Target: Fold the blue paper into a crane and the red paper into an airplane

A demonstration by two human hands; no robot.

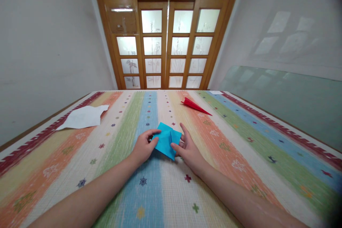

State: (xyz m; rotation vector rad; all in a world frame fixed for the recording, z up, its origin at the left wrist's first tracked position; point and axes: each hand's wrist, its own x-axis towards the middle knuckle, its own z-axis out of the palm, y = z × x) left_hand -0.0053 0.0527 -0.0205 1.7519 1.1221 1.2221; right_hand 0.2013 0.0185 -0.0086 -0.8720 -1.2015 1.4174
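Note:
A piece of folded blue paper (165,140) is held between my two hands, tilted a little over the striped cloth. My left hand (145,145) pinches its left edge, thumb on top and the other fingers partly behind it. On the right side, my right hand (188,148) grips the paper with the thumb on its face and the index finger pointing up, free of it. A crease or flap edge runs down the right part of the paper. Some fingertips are hidden behind the sheet.
A red folded paper dart (196,106) lies beyond my right hand. Off to the left rests a torn white sheet (83,117). The striped tablecloth (107,171) covers the table, and a small white paper (216,92) is near its far edge. Wooden glazed doors (167,42) stand behind.

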